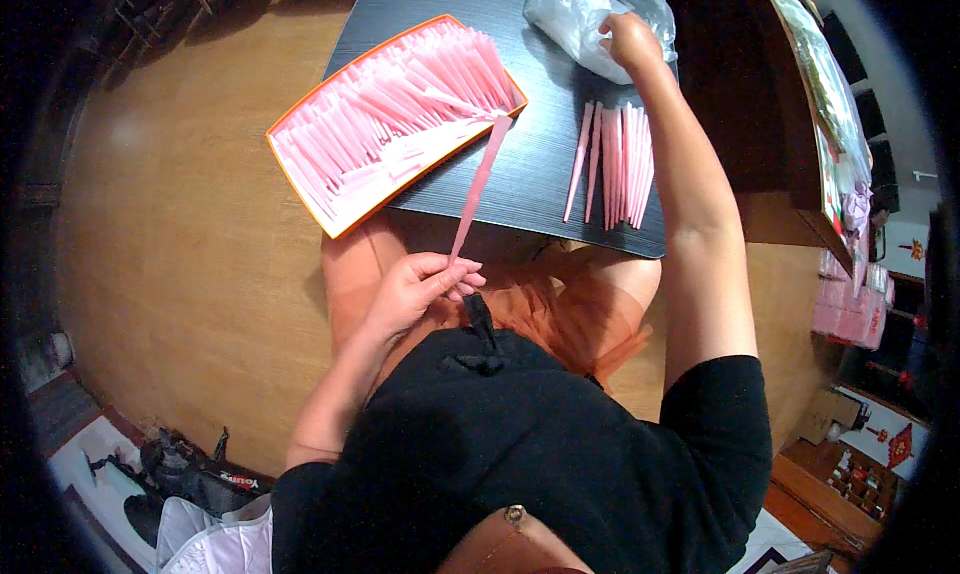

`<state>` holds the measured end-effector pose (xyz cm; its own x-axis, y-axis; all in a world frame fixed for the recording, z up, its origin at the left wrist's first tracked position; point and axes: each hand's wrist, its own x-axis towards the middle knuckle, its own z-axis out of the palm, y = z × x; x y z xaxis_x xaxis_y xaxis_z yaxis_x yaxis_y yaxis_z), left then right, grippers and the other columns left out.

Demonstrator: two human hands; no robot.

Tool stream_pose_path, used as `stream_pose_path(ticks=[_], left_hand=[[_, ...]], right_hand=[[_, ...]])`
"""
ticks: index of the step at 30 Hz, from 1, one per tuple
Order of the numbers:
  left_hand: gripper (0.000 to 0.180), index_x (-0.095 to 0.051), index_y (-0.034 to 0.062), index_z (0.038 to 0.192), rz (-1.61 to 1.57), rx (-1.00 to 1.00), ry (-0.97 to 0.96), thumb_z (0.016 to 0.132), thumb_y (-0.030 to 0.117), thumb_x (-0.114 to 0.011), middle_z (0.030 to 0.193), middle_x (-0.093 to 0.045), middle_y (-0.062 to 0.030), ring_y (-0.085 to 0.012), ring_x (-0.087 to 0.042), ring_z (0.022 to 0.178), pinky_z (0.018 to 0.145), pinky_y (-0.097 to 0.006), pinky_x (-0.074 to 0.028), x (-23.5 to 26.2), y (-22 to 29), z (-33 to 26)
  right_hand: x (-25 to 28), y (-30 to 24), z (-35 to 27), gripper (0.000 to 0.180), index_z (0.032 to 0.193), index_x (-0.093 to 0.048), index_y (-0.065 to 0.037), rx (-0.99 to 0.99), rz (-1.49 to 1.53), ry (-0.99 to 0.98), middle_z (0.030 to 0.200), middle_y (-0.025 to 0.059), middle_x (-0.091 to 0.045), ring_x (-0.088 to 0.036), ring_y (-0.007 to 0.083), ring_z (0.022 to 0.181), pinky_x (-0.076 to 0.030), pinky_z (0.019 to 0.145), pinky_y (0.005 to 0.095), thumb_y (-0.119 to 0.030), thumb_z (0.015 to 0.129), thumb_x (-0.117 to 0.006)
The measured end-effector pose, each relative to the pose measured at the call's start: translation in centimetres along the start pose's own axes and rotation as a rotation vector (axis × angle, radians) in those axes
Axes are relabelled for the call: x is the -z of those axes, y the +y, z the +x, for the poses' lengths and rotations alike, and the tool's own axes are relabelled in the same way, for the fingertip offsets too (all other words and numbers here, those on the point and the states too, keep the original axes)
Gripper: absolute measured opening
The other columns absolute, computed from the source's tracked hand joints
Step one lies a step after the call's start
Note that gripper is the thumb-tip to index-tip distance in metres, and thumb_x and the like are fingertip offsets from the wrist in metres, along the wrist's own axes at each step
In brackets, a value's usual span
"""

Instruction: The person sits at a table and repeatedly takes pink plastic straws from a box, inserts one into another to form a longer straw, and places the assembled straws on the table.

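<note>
My left hand (425,282), above my lap, pinches the lower end of a long flat pink strip (477,192). The strip's upper end reaches the near right corner of an orange-edged box (303,214). Many similar pale pink strips (400,99) lie packed in rows inside that box. At the far right of the table, my right hand (634,46) is at the opening of a clear plastic bag (567,24). Its fingers are curled; anything between them is too small to make out. Slim pink sticks (622,169) lie side by side below the bag, two slightly apart from the others.
The dark table (470,189) ends just ahead of my knees, and the box overhangs its left edge. A dark wooden cabinet (770,124) stands close on the right, with plastic-wrapped goods on it. Pink packages (850,309) are stacked further right. A black bag (195,474) lies at lower left.
</note>
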<state>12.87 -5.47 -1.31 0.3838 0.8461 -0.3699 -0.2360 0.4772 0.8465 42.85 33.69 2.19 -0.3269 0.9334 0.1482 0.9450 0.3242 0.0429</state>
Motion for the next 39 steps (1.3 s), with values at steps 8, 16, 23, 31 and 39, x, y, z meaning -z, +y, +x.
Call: stream_pose_path(ticks=[8, 16, 23, 31, 39], left_hand=[[0.032, -0.064, -0.0044, 0.117, 0.0, 0.033, -0.007, 0.099, 0.02, -0.055, 0.104, -0.071, -0.0113, -0.0115, -0.065, 0.089, 0.079, -0.024, -0.052, -0.4, 0.3, 0.5], [0.032, -0.064, -0.0042, 0.117, -0.008, -0.03, -0.04, 0.099, 0.021, -0.056, 0.105, -0.071, -0.0117, -0.0123, -0.066, 0.089, 0.081, -0.025, -0.052, -0.1, -0.7, 0.3], [0.033, -0.063, -0.0035, 0.119, 0.088, -0.067, -0.078, 0.1, 0.022, -0.053, 0.106, -0.07, -0.0109, -0.0134, -0.066, 0.092, 0.081, -0.026, -0.053, -0.3, -0.9, 0.0], [0.033, -0.064, -0.0024, 0.118, 0.139, -0.079, -0.1, 0.1, 0.023, -0.055, 0.105, -0.071, -0.0098, -0.0125, -0.066, 0.091, 0.08, -0.026, -0.054, -1.1, -0.6, -0.5], [0.032, -0.065, -0.0023, 0.118, 0.129, -0.067, -0.093, 0.099, 0.022, -0.056, 0.104, -0.071, -0.0096, -0.0118, -0.066, 0.09, 0.079, -0.026, -0.054, -1.5, -0.3, -0.9]], right_hand=[[1.1, 0.2, -0.7, 0.017, 0.096, -0.072, -0.013, -0.087, 0.102, 0.158, 0.102, 0.0119, -0.068, -0.065, 0.0318, 0.097, -0.052, 0.082, 0.0415, -0.021, 0.081, -0.071], [7.7, -0.9, -6.2, 0.018, 0.098, -0.068, -0.003, -0.064, 0.045, 0.295, 0.096, 0.0156, -0.069, -0.068, 0.0282, 0.088, -0.053, 0.075, 0.037, -0.018, 0.089, -0.063], [10.7, -7.8, -16.0, 0.029, 0.119, -0.058, -0.001, 0.046, 1.329, 0.113, 0.097, 0.0061, -0.065, -0.064, 0.0137, 0.085, -0.052, 0.077, 0.0266, -0.01, 0.092, -0.064], [13.5, -13.6, -20.2, 0.057, 0.139, -0.037, -0.003, 0.162, 1.583, 0.209, 0.096, 0.0129, -0.064, -0.065, 0.0174, 0.088, -0.054, 0.079, 0.029, -0.001, 0.088, -0.065], [13.9, -14.5, -20.5, 0.053, 0.135, -0.04, -0.004, 0.215, 1.57, 0.34, 0.097, 0.0125, -0.064, -0.065, 0.02, 0.094, -0.057, 0.083, 0.0325, 0.004, 0.088, -0.064]])
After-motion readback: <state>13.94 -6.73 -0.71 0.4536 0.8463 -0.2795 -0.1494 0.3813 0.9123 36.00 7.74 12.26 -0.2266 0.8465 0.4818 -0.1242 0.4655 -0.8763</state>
